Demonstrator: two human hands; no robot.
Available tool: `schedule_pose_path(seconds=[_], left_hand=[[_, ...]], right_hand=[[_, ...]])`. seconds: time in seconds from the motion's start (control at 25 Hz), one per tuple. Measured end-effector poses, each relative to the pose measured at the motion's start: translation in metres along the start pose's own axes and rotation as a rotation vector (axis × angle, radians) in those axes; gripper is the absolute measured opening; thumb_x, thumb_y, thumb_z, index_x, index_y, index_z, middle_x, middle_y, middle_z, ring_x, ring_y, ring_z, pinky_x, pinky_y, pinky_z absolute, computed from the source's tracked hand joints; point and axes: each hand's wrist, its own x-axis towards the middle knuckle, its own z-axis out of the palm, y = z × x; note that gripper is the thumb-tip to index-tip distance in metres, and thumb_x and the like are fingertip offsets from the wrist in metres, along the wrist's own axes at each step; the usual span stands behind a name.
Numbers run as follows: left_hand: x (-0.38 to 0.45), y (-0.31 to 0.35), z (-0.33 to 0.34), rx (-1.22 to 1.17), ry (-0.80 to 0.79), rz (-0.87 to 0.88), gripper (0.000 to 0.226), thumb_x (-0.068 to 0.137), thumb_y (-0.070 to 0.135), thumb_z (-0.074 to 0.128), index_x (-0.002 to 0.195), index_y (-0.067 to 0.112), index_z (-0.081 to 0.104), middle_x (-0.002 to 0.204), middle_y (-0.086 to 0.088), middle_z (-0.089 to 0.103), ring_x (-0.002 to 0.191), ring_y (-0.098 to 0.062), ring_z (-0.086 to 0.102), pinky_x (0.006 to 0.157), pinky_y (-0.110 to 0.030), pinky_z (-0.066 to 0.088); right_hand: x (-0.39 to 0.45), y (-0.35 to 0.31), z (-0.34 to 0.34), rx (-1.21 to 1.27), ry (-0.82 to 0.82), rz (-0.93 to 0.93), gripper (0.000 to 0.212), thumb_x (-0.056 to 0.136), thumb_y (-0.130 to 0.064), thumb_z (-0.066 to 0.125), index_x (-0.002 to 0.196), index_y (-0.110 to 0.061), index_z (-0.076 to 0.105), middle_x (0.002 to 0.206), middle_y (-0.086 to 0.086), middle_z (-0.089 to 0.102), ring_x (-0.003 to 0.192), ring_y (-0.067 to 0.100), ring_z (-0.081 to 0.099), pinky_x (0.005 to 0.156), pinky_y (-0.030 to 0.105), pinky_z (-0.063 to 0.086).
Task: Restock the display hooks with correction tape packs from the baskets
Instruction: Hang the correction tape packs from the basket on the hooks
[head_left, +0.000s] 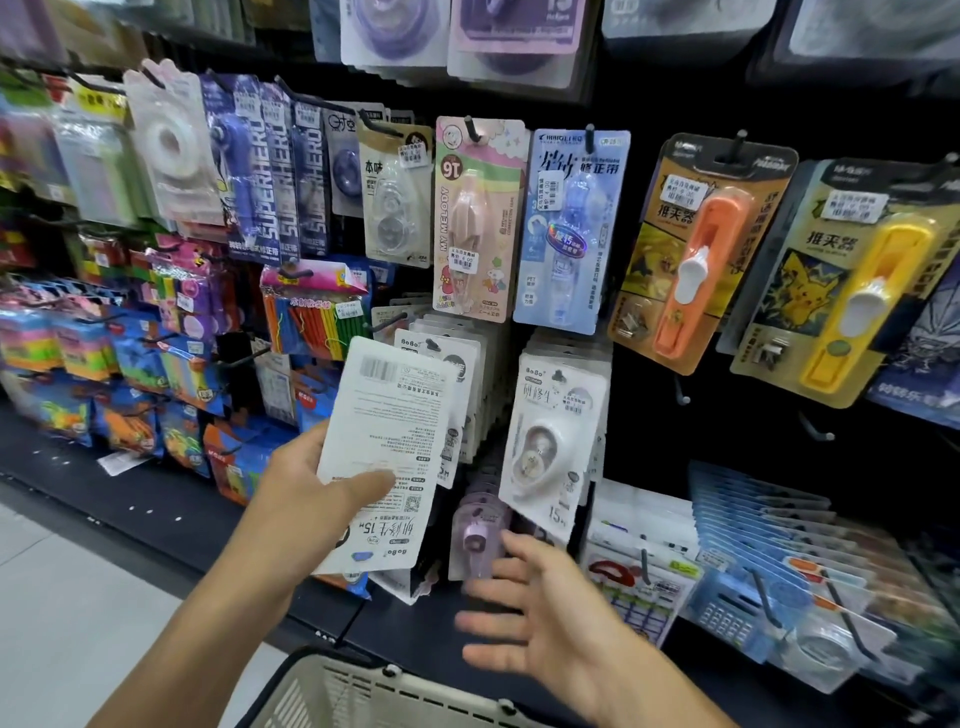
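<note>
Left hand (306, 499) grips a correction tape pack (387, 441) (back showing).

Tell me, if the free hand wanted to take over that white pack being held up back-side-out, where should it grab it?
Probably the bare right edge of the white pack, pinched from the right between thumb and fingers. The card is flat and thin, its printed back faces the camera, and the left hand covers the lower left part. The right hand hangs open below and to that side, above the basket.
</note>
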Motion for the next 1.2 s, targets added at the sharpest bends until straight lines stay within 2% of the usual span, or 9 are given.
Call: schedule_pose_path(seconds=[0.16, 0.28, 0.4, 0.48, 0.64, 0.8, 0.96, 1.12, 1.2], left_hand=[[-0.008, 0.003, 0.010, 0.275, -0.154, 0.310, 0.052, 0.089, -0.008, 0.069, 0.109, 0.040, 0.075, 0.107, 0.019, 0.075, 0.101, -0.001, 0.070, 0.084, -0.020, 0.057], [-0.017, 0.007, 0.017, 0.481, -0.216, 0.518, 0.068, 0.073, -0.006, 0.056, 0.117, 0.041, 0.075, 0.124, 0.024, 0.068, 0.119, 0.002, 0.061, 0.097, -0.030, 0.053], [-0.016, 0.002, 0.021, 0.615, -0.115, 0.575, 0.069, 0.083, -0.001, 0.070, 0.138, 0.038, 0.059, 0.146, 0.013, 0.054, 0.135, -0.006, 0.048, 0.114, -0.054, 0.039], [-0.015, 0.001, 0.017, 0.566, -0.003, 0.488, 0.072, 0.086, 0.007, 0.076, 0.143, 0.043, 0.049, 0.151, 0.014, 0.048, 0.141, -0.007, 0.041, 0.120, -0.043, 0.033], [-0.012, -0.001, 0.013, 0.492, 0.081, 0.417, 0.065, 0.088, 0.011, 0.074, 0.134, 0.050, 0.051, 0.142, 0.022, 0.052, 0.137, 0.001, 0.044, 0.115, -0.025, 0.032], [-0.012, -0.004, 0.017, 0.543, 0.043, 0.439, 0.058, 0.088, 0.011, 0.075, 0.136, 0.040, 0.059, 0.130, 0.042, 0.042, 0.123, 0.031, 0.034, 0.101, 0.005, 0.022], [-0.009, -0.007, 0.014, 0.545, 0.035, 0.422, 0.054, 0.088, 0.014, 0.075, 0.132, 0.042, 0.061, 0.126, 0.040, 0.051, 0.120, 0.022, 0.045, 0.094, 0.004, 0.031], [-0.009, -0.009, 0.015, 0.547, 0.025, 0.413, 0.046, 0.087, 0.014, 0.076, 0.124, 0.038, 0.067, 0.120, 0.037, 0.055, 0.116, 0.018, 0.049, 0.092, 0.005, 0.031], [-0.011, -0.010, 0.017, 0.545, -0.012, 0.406, 0.043, 0.087, 0.015, 0.075, 0.121, 0.039, 0.067, 0.118, 0.039, 0.055, 0.115, 0.021, 0.048, 0.094, 0.004, 0.032]], right_hand=[[-0.006, -0.027, -0.010, -0.031, -0.301, -0.062, 0.082, 0.093, -0.072, 0.036, 0.117, 0.000, 0.066, 0.108, 0.023, 0.074, 0.067, 0.028, 0.073, 0.055, 0.034, 0.058], [-0.018, -0.054, -0.028, -0.137, -0.361, -0.192, 0.074, 0.079, -0.060, 0.072, 0.112, 0.006, 0.068, 0.079, 0.019, 0.071, 0.045, 0.020, 0.063, 0.041, 0.025, 0.049], [-0.017, -0.056, -0.034, -0.299, -0.149, -0.428, 0.032, 0.083, -0.017, 0.077, 0.106, 0.004, 0.068, 0.072, 0.016, 0.067, 0.040, 0.017, 0.052, 0.035, 0.022, 0.039], [-0.013, -0.053, -0.032, -0.232, 0.036, -0.586, 0.016, 0.093, -0.006, 0.067, 0.108, -0.002, 0.062, 0.077, 0.014, 0.072, 0.045, 0.020, 0.059, 0.036, 0.026, 0.045], [-0.009, -0.044, -0.029, -0.211, 0.297, -0.608, 0.014, 0.096, -0.007, 0.060, 0.107, -0.017, 0.061, 0.078, 0.007, 0.075, 0.052, 0.026, 0.066, 0.039, 0.029, 0.046], [-0.005, -0.031, -0.021, -0.286, 0.378, -0.649, 0.013, 0.095, -0.014, 0.060, 0.096, -0.028, 0.061, 0.073, -0.005, 0.071, 0.043, 0.023, 0.061, 0.036, 0.025, 0.039], [0.003, -0.025, -0.027, -0.232, 0.420, -0.630, 0.013, 0.096, -0.015, 0.058, 0.097, -0.028, 0.063, 0.058, -0.005, 0.065, 0.040, 0.017, 0.052, 0.036, 0.024, 0.036], [0.024, -0.037, -0.040, -0.352, 0.438, -0.573, 0.009, 0.095, -0.018, 0.058, 0.101, -0.023, 0.063, 0.076, 0.008, 0.067, 0.041, 0.018, 0.055, 0.037, 0.023, 0.036], [0.040, -0.042, -0.043, -0.389, 0.482, -0.562, 0.006, 0.097, -0.019, 0.057, 0.097, -0.021, 0.063, 0.072, 0.005, 0.065, 0.041, 0.016, 0.054, 0.037, 0.023, 0.036]])
